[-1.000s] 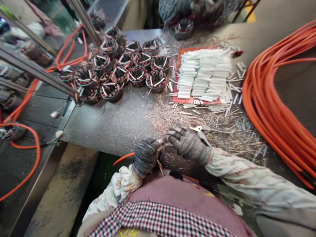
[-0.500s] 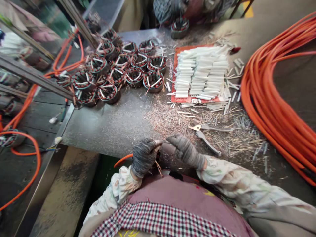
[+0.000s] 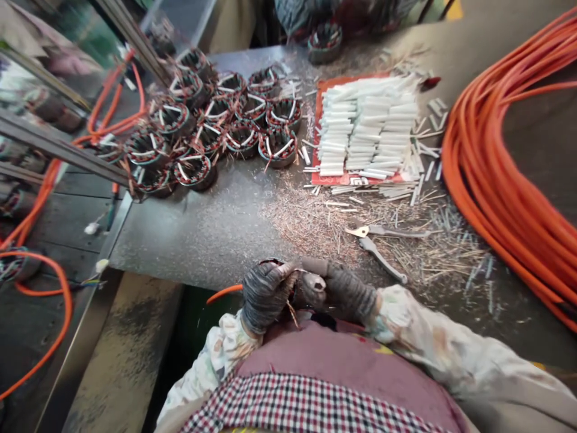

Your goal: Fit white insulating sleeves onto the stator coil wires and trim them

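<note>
The left hand and right hand, both in grey knit gloves, are closed narrowly around a wound stator, held between them just short of the table's near edge. Only a dark rim and a patch of grey core show. The gloves cover the rest, so I cannot tell how its slots look or exactly what the fingertips pinch (a few thin wire ends trail below the left hand). Well ahead of the left hand, a cluster of similar stators stands on the table. White slips show in their slots, so many appear to have reached that stage already. Ahead of the right hand, a red mat carries rows of white strips, and that large stock suggests plenty remains to be used. Nearer the right hand lie a pair of snips and scattered copper clippings. Orange cable lies coiled far to the right of that hand. Another person's work at the top edge is cut off.
</note>
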`<state>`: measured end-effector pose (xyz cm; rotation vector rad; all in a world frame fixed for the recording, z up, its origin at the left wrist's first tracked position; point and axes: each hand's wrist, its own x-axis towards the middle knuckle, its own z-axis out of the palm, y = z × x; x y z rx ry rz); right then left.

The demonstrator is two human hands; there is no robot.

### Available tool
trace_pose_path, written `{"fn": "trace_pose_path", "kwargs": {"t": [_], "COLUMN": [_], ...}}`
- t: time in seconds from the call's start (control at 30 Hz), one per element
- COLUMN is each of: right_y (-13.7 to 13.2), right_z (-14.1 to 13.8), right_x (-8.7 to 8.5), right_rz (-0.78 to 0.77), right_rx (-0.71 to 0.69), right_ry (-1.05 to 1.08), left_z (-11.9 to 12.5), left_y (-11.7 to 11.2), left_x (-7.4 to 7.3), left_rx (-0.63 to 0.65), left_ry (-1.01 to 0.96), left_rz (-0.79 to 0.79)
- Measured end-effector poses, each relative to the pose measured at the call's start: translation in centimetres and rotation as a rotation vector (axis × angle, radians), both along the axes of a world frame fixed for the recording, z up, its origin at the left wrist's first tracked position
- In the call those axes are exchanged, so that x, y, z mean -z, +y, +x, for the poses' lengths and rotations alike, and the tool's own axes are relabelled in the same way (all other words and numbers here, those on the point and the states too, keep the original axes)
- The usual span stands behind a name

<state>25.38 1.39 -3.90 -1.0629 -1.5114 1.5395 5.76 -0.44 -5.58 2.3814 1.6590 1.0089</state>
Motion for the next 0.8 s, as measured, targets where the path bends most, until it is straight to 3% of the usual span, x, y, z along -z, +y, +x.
{"fn": "trace_pose_path", "kwargs": {"t": [0.03, 0.17, 0.27, 0.33, 0.47, 0.57, 0.63, 0.73, 0.8], "right_y": [-0.7, -0.7, 0.7, 0.7, -1.9, -2.5, -1.4, 0.6, 0.7], "right_z": [0.0, 1.8, 2.2, 1.3, -0.3, 1.0, 2.3, 2.9, 2.0], "right_x": [0.1, 0.2, 0.4, 0.3, -0.5, -1.0, -0.9, -0.2, 0.2], "right_rz": [-0.033, 0.100, 0.182, 0.114, -0.150, -0.181, -0.113, 0.018, -0.024], "right_rx": [0.032, 0.187, 0.127, 0.050, -0.028, 0.129, 0.235, 0.145, 0.033], "right_ry": [0.015, -0.159, -0.236, -0.197, -0.016, -0.014, -0.067, -0.168, -0.098], "left_z": [0.0, -0.1, 0.0, -0.1, -0.3, -0.2, 0.0, 0.2, 0.3], "left_y": [-0.1, 0.0, 0.1, 0.1, -0.1, 0.0, 0.3, 0.5, 0.4], "left_x": [0.0, -0.2, -0.2, -0.1, 0.0, -0.2, -0.3, -0.2, -0.2], "left_rx": [0.017, 0.060, 0.035, 0.020, 0.063, 0.057, 0.042, 0.024, -0.014], "left_ry": [-0.004, -0.040, -0.051, -0.056, -0.039, -0.040, -0.049, -0.088, -0.142], "left_rz": [0.007, -0.011, -0.033, -0.036, -0.053, -0.048, -0.036, -0.082, -0.177]}}
